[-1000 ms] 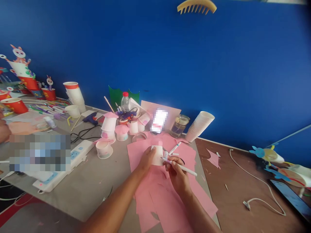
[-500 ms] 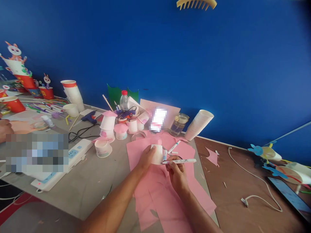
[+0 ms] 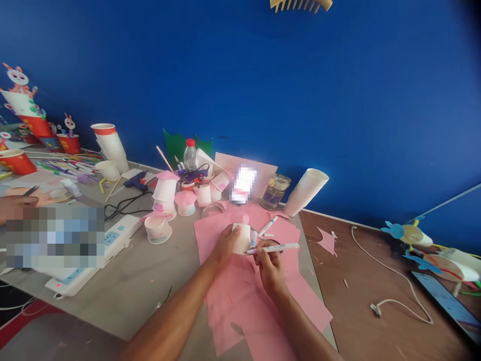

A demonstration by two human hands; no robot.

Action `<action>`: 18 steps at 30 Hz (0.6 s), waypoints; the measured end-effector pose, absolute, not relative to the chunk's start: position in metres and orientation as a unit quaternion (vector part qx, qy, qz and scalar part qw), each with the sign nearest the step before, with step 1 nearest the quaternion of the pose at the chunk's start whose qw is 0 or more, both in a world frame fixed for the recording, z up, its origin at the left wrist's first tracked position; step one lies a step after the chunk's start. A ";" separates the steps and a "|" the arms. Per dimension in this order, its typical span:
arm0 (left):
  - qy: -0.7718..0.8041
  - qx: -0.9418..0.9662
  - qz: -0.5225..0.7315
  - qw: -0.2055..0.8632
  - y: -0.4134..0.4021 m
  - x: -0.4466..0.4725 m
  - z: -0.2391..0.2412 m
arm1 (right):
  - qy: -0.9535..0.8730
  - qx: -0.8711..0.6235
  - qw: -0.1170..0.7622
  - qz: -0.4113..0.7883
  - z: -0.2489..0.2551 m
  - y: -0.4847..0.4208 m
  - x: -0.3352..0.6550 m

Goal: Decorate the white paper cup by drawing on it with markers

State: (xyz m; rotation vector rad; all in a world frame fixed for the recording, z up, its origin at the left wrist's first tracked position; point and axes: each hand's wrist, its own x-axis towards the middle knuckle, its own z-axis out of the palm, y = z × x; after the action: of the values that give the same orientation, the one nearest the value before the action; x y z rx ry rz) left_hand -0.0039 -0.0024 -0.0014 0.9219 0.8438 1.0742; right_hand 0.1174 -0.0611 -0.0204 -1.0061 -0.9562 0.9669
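Note:
My left hand (image 3: 224, 245) is closed around a white paper cup (image 3: 242, 238), thumb on its near side, above the pink paper (image 3: 270, 301). In my right hand (image 3: 271, 263) is a white marker (image 3: 283, 247), pinched between thumb and fingers. The marker's dark tip meets the cup's lower right edge; whether it touches the surface I cannot tell. Just right of the cup lie a marker cap or short tube (image 3: 254, 237) and another white marker (image 3: 268, 227) on the pink sheets.
Behind stand a lit phone (image 3: 244, 184), a glass jar (image 3: 276, 191) and a leaning stack of paper cups (image 3: 307, 191). To the left are pink-topped cups (image 3: 165, 188), a glue gun (image 3: 136, 181) and a power strip (image 3: 112, 238). Another person's hand (image 3: 17, 208) shows at far left.
The marker tip has shifted slightly left along the cup's lower edge with my right hand. The whole view drifts a little left. At far left, the other person's hand now shows a dark pen.

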 end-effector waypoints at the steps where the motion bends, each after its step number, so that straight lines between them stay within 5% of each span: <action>1: 0.373 0.410 0.477 0.682 -0.002 -0.004 -0.002 | -0.423 -0.447 0.662 0.427 -0.020 -0.061 0.117; 18: 0.372 0.412 0.481 0.678 -0.001 -0.004 -0.007 | -0.451 -0.459 0.653 0.400 -0.015 -0.063 0.114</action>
State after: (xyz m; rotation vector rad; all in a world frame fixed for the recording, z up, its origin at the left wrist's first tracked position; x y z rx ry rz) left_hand -0.0036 -0.0006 -0.0071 0.9265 0.8366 1.0819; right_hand 0.1142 -0.0628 -0.0154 -1.0416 -1.0234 0.9075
